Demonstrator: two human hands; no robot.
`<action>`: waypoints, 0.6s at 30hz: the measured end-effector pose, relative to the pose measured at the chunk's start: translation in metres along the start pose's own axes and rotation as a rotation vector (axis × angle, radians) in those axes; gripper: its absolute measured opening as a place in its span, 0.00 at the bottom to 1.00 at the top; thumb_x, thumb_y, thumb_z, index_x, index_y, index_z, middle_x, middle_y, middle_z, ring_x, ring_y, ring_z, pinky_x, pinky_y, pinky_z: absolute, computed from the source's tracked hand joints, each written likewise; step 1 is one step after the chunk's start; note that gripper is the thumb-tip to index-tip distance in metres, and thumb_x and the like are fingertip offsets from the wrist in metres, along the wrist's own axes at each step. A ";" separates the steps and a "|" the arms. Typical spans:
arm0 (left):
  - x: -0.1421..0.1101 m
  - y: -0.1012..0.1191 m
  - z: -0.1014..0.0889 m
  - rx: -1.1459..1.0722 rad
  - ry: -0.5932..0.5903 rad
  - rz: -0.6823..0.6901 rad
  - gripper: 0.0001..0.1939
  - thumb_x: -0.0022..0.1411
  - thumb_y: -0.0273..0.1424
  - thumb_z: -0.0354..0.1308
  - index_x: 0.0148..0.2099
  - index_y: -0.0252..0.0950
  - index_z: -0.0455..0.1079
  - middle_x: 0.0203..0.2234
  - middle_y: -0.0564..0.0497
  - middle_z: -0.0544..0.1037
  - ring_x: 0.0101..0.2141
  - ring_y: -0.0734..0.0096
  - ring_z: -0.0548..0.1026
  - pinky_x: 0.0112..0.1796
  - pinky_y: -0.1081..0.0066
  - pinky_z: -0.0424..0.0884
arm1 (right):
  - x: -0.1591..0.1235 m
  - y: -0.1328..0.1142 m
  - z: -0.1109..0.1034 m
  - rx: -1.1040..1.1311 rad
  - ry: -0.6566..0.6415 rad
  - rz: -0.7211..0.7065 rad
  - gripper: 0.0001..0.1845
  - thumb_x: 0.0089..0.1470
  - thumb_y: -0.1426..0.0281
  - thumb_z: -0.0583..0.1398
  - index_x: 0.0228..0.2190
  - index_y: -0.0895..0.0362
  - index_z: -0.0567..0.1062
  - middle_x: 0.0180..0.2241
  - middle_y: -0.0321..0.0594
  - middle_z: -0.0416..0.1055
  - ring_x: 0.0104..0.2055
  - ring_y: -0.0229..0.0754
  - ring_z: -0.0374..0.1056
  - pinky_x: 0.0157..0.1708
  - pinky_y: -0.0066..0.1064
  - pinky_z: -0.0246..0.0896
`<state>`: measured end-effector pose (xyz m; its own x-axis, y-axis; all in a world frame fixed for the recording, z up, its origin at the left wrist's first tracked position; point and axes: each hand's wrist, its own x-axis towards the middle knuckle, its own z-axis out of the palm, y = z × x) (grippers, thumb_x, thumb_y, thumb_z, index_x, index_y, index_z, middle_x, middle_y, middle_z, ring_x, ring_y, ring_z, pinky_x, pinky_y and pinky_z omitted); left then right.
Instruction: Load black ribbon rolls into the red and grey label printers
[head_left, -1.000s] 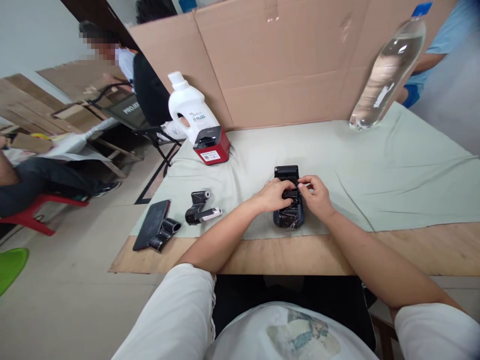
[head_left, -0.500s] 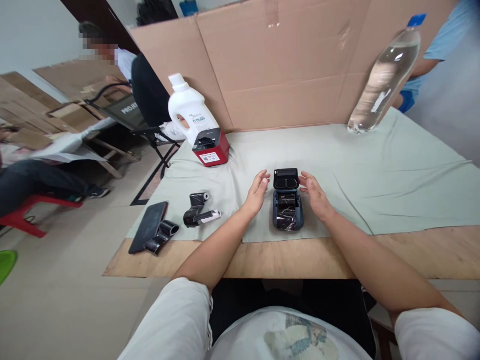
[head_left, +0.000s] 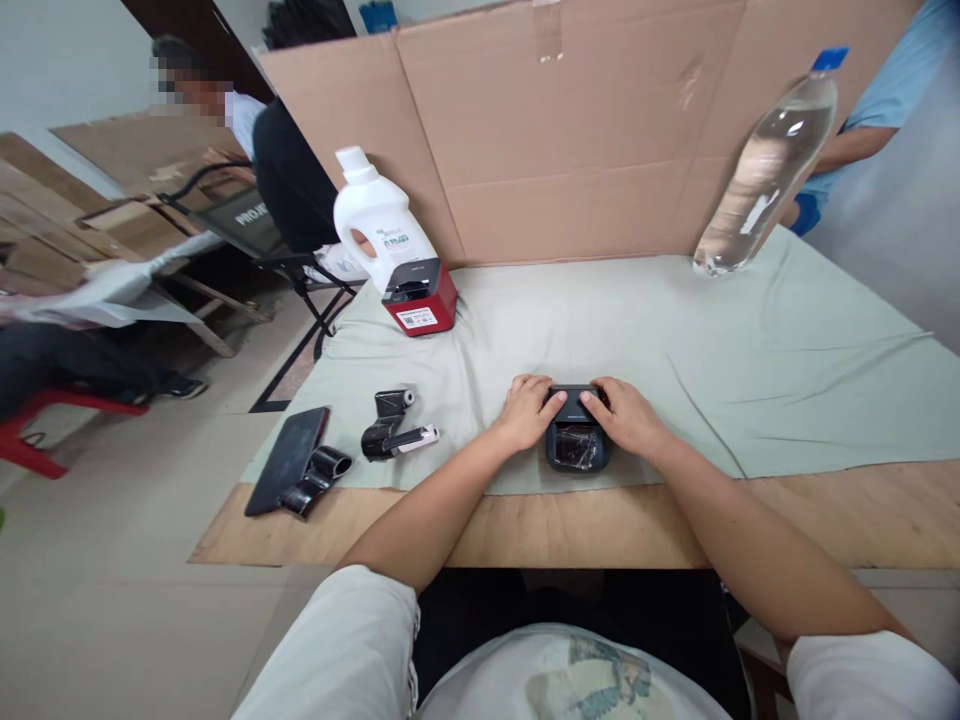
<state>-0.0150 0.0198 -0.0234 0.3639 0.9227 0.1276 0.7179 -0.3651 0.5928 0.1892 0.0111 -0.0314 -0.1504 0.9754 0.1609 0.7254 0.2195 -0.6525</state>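
Observation:
A small dark portable printer (head_left: 577,455) rests on the cloth in front of me, with black film glimpsed in its open front part. Its hinged black lid (head_left: 574,400) is folded down over the rear. On the lid's left side my left hand (head_left: 529,412) grips, thumb on top and fingers curled behind. My right hand (head_left: 626,415) holds the right side the same way, its thumb close to the other. To the left lie black ribbon rolls (head_left: 381,435) on white cores. Another black ribbon piece (head_left: 319,478) overlaps a dark phone (head_left: 285,462).
A white jug (head_left: 386,220) stands behind a red and black box (head_left: 420,298). A large water bottle (head_left: 772,170) leans at the back right by the cardboard partition (head_left: 570,140). The wooden table edge (head_left: 637,525) runs along the front. Other people sit beyond.
The printer's lid, upright before, has been swung down toward me. Both hands have moved from beside the printer onto the lid, thumbs pressing on top.

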 end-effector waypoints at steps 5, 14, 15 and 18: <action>-0.005 0.011 -0.004 -0.159 0.002 0.012 0.23 0.67 0.44 0.47 0.53 0.33 0.69 0.49 0.41 0.75 0.54 0.55 0.65 0.57 0.55 0.60 | -0.005 -0.006 -0.005 0.227 -0.038 0.061 0.24 0.55 0.51 0.56 0.43 0.57 0.70 0.43 0.48 0.71 0.42 0.46 0.69 0.44 0.41 0.66; -0.008 0.014 0.007 -1.020 -0.122 -0.284 0.33 0.54 0.49 0.63 0.57 0.39 0.62 0.49 0.45 0.72 0.45 0.60 0.73 0.41 0.64 0.71 | -0.004 -0.009 -0.003 0.575 0.118 0.066 0.34 0.44 0.47 0.64 0.47 0.54 0.68 0.47 0.47 0.67 0.41 0.44 0.68 0.38 0.38 0.68; -0.008 0.014 0.009 -1.046 -0.119 -0.289 0.33 0.52 0.49 0.65 0.55 0.39 0.62 0.49 0.45 0.72 0.45 0.60 0.73 0.41 0.65 0.70 | -0.004 -0.008 -0.003 0.586 0.119 0.076 0.35 0.43 0.46 0.65 0.47 0.54 0.67 0.48 0.47 0.67 0.41 0.44 0.67 0.38 0.39 0.68; -0.006 0.015 0.011 -1.072 -0.016 -0.259 0.33 0.48 0.47 0.68 0.51 0.35 0.65 0.46 0.44 0.73 0.46 0.60 0.72 0.45 0.64 0.68 | -0.002 -0.004 -0.003 0.627 -0.009 0.120 0.37 0.44 0.45 0.64 0.49 0.54 0.66 0.47 0.46 0.69 0.42 0.45 0.69 0.42 0.40 0.68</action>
<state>0.0001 0.0075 -0.0246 0.2899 0.9512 -0.1057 -0.1114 0.1433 0.9834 0.1882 0.0083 -0.0271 -0.1002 0.9934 0.0552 0.2066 0.0751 -0.9755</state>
